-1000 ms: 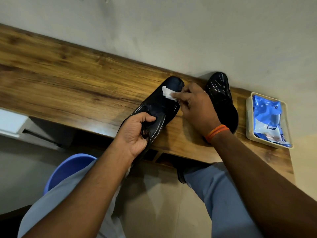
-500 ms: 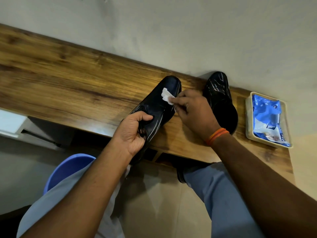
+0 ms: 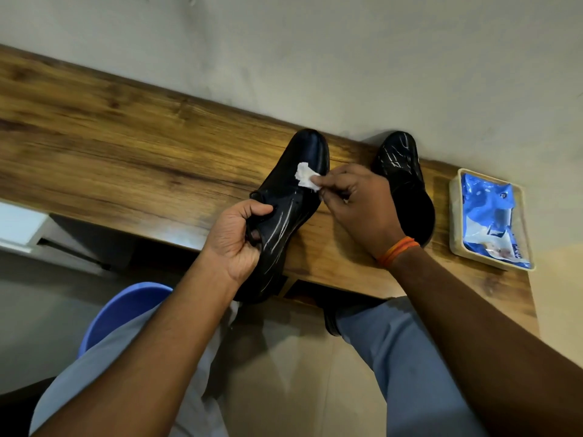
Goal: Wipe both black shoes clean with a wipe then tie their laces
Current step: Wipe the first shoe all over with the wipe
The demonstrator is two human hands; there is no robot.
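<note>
— Where lay the glossy black leather shoe (image 3: 293, 197)?

— Tilted on the wooden shelf (image 3: 126, 159), long axis toe-away; gripped at the collar by the left hand (image 3: 235, 238). Small white crumpled wipe (image 3: 305, 175) pinched by the right hand (image 3: 359, 206), pressed just left of its fingertips — nearer the toe.

— Looked how?

— Wet-streaked, shiny; laces hidden. Second black shoe (image 3: 403, 184) behind, untouched.

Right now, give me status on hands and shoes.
Left hand grips near shoe. Right hand pinches wipe against it. Second shoe untouched. Nothing obstructing.
</note>
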